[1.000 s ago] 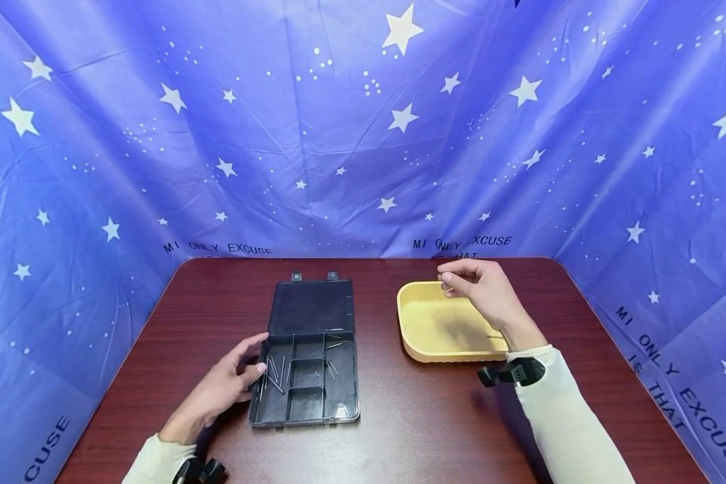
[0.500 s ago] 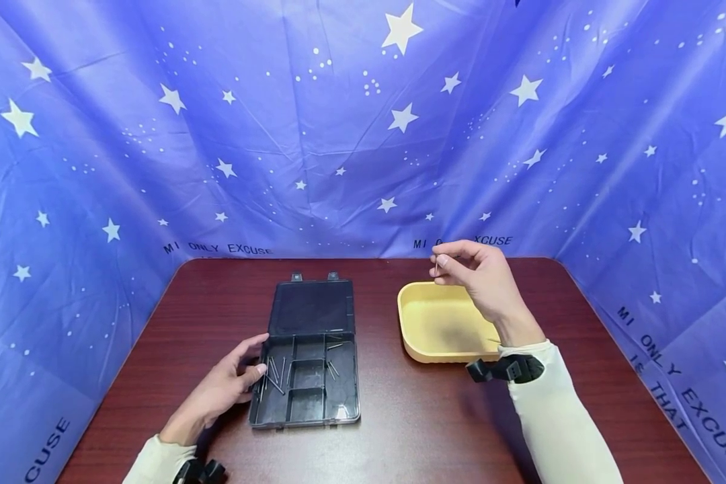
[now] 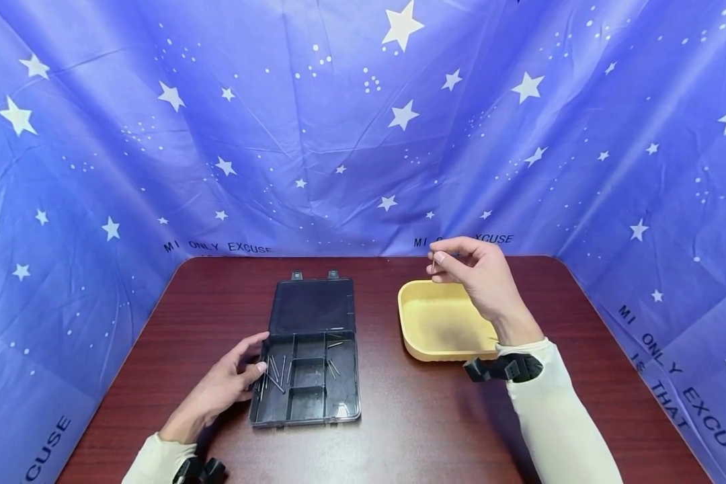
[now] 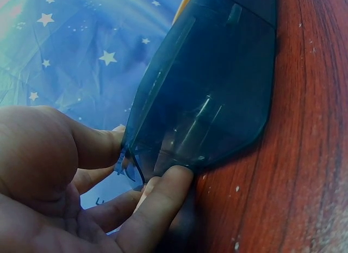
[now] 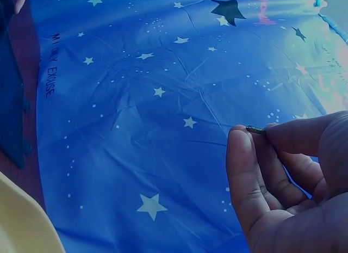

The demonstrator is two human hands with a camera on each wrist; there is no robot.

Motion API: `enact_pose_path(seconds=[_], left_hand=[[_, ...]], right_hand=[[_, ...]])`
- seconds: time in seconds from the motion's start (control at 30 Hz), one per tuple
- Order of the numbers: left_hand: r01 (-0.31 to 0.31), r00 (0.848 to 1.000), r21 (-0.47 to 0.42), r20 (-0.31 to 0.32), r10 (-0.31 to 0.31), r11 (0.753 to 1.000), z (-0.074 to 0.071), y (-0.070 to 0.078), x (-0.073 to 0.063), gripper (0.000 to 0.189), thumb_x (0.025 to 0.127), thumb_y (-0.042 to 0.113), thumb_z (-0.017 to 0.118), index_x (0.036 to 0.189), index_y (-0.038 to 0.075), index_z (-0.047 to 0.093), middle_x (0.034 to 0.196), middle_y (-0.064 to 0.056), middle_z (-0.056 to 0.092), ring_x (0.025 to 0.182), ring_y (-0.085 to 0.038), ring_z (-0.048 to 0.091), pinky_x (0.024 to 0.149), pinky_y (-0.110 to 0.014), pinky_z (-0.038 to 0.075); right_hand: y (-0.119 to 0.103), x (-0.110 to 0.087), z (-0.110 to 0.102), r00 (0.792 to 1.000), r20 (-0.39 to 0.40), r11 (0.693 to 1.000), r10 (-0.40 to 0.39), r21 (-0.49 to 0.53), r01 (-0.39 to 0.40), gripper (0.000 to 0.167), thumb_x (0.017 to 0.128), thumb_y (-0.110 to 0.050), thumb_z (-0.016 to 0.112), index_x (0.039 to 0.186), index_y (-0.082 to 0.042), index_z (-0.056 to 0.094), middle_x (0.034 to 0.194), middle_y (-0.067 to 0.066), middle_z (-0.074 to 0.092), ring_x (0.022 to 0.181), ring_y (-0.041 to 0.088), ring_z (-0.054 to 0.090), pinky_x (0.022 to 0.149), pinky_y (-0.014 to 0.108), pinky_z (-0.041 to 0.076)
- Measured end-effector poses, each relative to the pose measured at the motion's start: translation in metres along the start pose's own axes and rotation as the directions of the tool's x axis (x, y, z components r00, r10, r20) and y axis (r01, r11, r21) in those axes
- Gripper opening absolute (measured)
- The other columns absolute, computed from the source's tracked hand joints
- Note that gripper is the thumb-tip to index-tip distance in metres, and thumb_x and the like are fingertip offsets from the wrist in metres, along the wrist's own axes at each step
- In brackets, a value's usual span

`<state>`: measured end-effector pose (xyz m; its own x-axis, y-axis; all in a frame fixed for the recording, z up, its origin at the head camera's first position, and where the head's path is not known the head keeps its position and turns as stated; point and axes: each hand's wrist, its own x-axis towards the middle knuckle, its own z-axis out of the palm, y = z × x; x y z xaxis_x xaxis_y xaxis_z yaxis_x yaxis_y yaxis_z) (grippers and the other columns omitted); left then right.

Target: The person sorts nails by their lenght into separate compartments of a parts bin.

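On the left lies a black plastic compartment box (image 3: 307, 406), its lid (image 3: 312, 306) folded back. My left hand (image 3: 220, 390) holds the box by its left side; the left wrist view shows fingertips (image 4: 179, 179) against the dark wall. Several long thin nail-like metal pieces (image 3: 276, 384) lie in the long left compartment, with shorter ones (image 3: 334, 368) in the right-hand section. My right hand (image 3: 480, 279) is raised above the far part of a yellow tray (image 3: 407, 343). Between thumb and fingertips it pinches a small screw (image 5: 255, 130), whose thread shows in the right wrist view.
Both containers stand apart on a dark red wooden table (image 3: 375, 403). Behind it and at both sides hangs a blue curtain (image 3: 314, 168) with white stars. The right forearm (image 3: 556, 410) crosses the table's right part and hides the tray's right end.
My right hand has lifted from the tray and shifted slightly left, with the screw pinched throughout. It slows in the last half second. The left hand and the box stay where they were.
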<state>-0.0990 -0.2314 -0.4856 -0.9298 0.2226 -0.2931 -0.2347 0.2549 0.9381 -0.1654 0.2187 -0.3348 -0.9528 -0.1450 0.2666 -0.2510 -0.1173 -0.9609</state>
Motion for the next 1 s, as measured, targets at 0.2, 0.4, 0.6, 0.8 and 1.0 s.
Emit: enact_pose_path(seconds=[0.2, 0.4, 0.6, 0.8, 1.0], left_hand=[[0.003, 1.000, -0.006, -0.003, -0.003, 1.000, 0.000, 0.000, 0.000, 0.062, 0.107, 0.004, 0.058, 0.163, 0.019, 0.037, 0.151, -0.027, 0.044, 0.110, -0.027, 0.065, 0.090, -0.057, 0.061], [0.003, 1.000, 0.010, -0.008, -0.003, 1.000, 0.000, -0.001, 0.001, 0.061, 0.107, 0.005, 0.059, 0.162, 0.020, 0.038, 0.152, -0.027, 0.043, 0.113, -0.028, 0.063, 0.089, -0.058, 0.060], [0.003, 1.000, 0.012, -0.010, -0.003, 1.000, 0.000, -0.001, 0.000, 0.061, 0.107, 0.005, 0.059, 0.162, 0.020, 0.038, 0.152, -0.027, 0.043, 0.114, -0.029, 0.063, 0.091, -0.060, 0.060], [0.006, 1.000, 0.016, -0.015, -0.006, 1.000, -0.001, -0.001, -0.001, 0.061, 0.107, 0.004, 0.058, 0.162, 0.021, 0.038, 0.152, -0.026, 0.045, 0.116, -0.031, 0.064, 0.090, -0.061, 0.060], [0.008, 1.000, 0.018, -0.008, -0.008, 1.000, -0.002, 0.000, -0.001, 0.061, 0.107, 0.005, 0.058, 0.163, 0.021, 0.038, 0.155, -0.025, 0.042, 0.121, -0.032, 0.062, 0.091, -0.060, 0.060]], right_hand=[[0.004, -0.002, 0.008, 1.000, 0.027, 1.000, 0.014, 0.001, -0.014, 0.020, 0.097, 0.007, 0.070, 0.107, -0.008, 0.080, 0.095, 0.001, 0.080, 0.080, 0.015, 0.077, 0.074, 0.032, 0.065], [0.014, -0.007, 0.028, 0.994, 0.075, 0.996, 0.080, -0.036, -0.077, 0.027, 0.096, 0.008, 0.070, 0.120, 0.020, 0.065, 0.093, 0.000, 0.080, 0.079, 0.014, 0.077, 0.077, 0.033, 0.065], [0.036, -0.013, 0.057, 0.975, 0.164, 0.987, 0.151, -0.071, -0.141, 0.029, 0.094, 0.010, 0.070, 0.122, 0.020, 0.064, 0.096, -0.001, 0.079, 0.082, 0.014, 0.077, 0.077, 0.035, 0.065], [0.061, -0.021, 0.084, 0.935, 0.243, 0.966, 0.257, -0.080, -0.245, 0.030, 0.094, 0.008, 0.070, 0.122, 0.017, 0.066, 0.095, 0.007, 0.076, 0.082, 0.014, 0.074, 0.077, 0.034, 0.065], [0.086, -0.029, 0.101, 0.913, 0.270, 0.952, 0.307, -0.101, -0.290, 0.027, 0.095, 0.005, 0.070, 0.121, 0.013, 0.069, 0.092, 0.004, 0.075, 0.079, 0.016, 0.074, 0.075, 0.038, 0.065]])
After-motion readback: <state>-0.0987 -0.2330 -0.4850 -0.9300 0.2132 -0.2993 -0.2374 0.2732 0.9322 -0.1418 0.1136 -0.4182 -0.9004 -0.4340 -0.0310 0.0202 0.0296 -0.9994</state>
